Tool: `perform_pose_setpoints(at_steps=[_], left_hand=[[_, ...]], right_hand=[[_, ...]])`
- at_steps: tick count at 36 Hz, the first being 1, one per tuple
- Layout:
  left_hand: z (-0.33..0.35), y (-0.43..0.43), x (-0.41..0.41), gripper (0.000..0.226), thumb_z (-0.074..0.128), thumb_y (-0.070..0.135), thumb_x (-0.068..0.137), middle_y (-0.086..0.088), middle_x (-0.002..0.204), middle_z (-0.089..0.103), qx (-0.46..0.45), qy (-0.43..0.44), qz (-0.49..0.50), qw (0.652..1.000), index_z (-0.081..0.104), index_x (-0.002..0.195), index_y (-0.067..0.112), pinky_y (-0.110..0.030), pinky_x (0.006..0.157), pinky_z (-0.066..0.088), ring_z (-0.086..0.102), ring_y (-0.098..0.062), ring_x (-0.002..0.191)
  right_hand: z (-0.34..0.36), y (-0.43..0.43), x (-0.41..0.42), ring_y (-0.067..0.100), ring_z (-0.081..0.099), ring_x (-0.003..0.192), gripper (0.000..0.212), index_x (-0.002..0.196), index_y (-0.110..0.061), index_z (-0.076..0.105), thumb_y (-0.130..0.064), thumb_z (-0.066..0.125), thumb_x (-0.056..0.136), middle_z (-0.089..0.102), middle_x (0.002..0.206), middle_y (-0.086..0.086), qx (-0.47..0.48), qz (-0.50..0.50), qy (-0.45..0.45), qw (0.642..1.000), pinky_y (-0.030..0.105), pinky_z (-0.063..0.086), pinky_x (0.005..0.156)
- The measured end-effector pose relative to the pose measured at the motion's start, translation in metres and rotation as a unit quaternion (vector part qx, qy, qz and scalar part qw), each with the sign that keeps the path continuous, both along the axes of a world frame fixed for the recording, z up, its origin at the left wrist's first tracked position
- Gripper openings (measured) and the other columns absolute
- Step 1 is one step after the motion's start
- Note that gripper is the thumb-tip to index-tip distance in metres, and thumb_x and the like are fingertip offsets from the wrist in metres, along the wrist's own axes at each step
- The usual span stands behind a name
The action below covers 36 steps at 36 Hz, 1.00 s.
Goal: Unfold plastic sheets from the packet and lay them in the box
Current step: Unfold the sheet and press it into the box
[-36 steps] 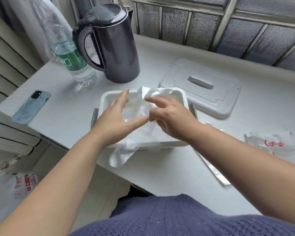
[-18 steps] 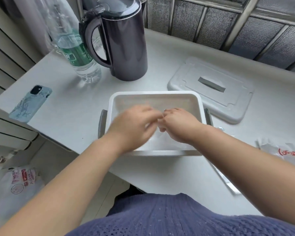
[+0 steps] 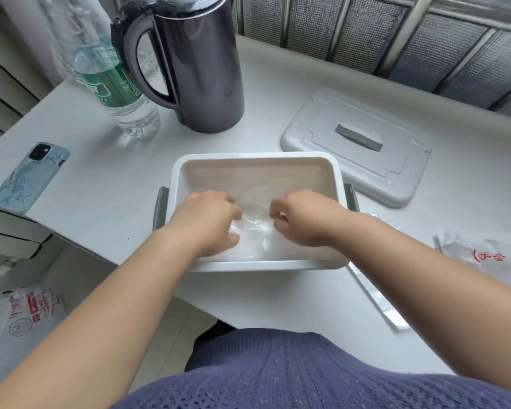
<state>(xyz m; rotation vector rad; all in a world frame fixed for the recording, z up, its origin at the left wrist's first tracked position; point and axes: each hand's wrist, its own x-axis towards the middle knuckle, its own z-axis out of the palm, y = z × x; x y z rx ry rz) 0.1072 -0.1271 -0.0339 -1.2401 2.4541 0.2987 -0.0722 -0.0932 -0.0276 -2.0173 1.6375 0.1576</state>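
A white box (image 3: 257,159) with grey side clips stands on the table in front of me. A clear plastic sheet (image 3: 255,231) lies crumpled on its floor, near the front wall. Both my hands reach down inside the box. My left hand (image 3: 210,224) pinches the sheet's left part between its curled fingers and thumb. My right hand (image 3: 303,221) pinches the right part the same way. A hand's width of sheet shows between them. The opened packet (image 3: 481,256), clear with red characters, lies on the table to the right.
The box's white lid (image 3: 357,146) lies behind and to the right. A dark kettle (image 3: 198,63) and a water bottle (image 3: 112,81) stand at the back left, with a phone (image 3: 30,175) near the left edge. A clear strip (image 3: 372,296) lies beside the box. A bag (image 3: 24,317) sits on the floor.
The sheet was bunched above the box's front and hanging over it; my hands brought it down inside, met at the middle, then drew apart to left and right.
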Motion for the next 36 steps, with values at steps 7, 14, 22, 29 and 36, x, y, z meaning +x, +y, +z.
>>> perform_pose_setpoints(at_steps=[7, 14, 22, 29, 36], left_hand=[[0.026, 0.039, -0.042, 0.029, 0.051, 0.027, 0.086, -0.005, 0.104, 0.067, -0.142, 0.347, 0.074, 0.924, 0.071, 0.102, 0.014, -0.037, 0.078, 0.048, 0.062, -0.032, 0.095], [0.007, 0.101, -0.117, 0.019, 0.062, 0.004, 0.077, -0.006, 0.093, 0.069, -0.224, 0.450, -0.128, 0.855, 0.073, 0.092, 0.007, -0.039, 0.062, 0.051, 0.063, -0.031, 0.075], [-0.051, 0.158, -0.166, 0.040, 0.048, 0.043, 0.091, 0.000, 0.125, 0.052, 0.058, 0.140, -0.136, 0.979, 0.054, 0.121, 0.017, -0.036, 0.077, 0.046, 0.052, -0.025, 0.110], [-0.090, 0.164, -0.171, 0.017, 0.045, 0.005, 0.068, -0.012, 0.072, 0.063, -0.086, 0.166, -0.215, 0.958, 0.062, 0.066, 0.005, -0.026, 0.044, 0.045, 0.063, -0.027, 0.061], [-0.067, 0.160, -0.174, 0.016, 0.052, 0.019, 0.088, 0.004, 0.098, 0.066, -0.012, 0.145, 0.037, 0.989, 0.067, 0.093, 0.020, -0.026, 0.061, 0.040, 0.061, -0.024, 0.092]], right_hand=[[0.011, 0.042, -0.045, 0.020, 0.057, 0.077, 0.028, 0.092, -0.006, 0.069, -0.012, 0.046, 0.076, 0.064, 0.081, -0.002, -0.310, -0.262, -0.210, 0.890, 0.023, 0.036, 0.067], [-0.037, 0.106, -0.115, 0.023, 0.050, 0.119, 0.042, 0.126, -0.020, 0.054, -0.011, 0.046, 0.087, 0.054, 0.130, 0.003, -0.036, -0.308, -0.034, 0.950, 0.029, 0.040, 0.092], [-0.073, 0.166, -0.142, 0.022, 0.054, 0.103, 0.047, 0.129, -0.018, 0.048, -0.032, 0.063, 0.087, 0.053, 0.107, 0.000, 0.071, -0.362, -0.069, 0.927, 0.031, 0.040, 0.092], [-0.073, 0.175, -0.151, 0.020, 0.054, 0.082, 0.037, 0.127, -0.016, 0.049, -0.013, 0.049, 0.090, 0.055, 0.093, -0.002, 0.053, -0.460, -0.217, 0.859, 0.031, 0.047, 0.077], [-0.063, 0.175, -0.161, 0.013, 0.053, 0.082, 0.032, 0.123, -0.017, 0.054, -0.017, 0.050, 0.091, 0.055, 0.094, -0.006, 0.016, -0.451, -0.238, 0.860, 0.024, 0.039, 0.065]])
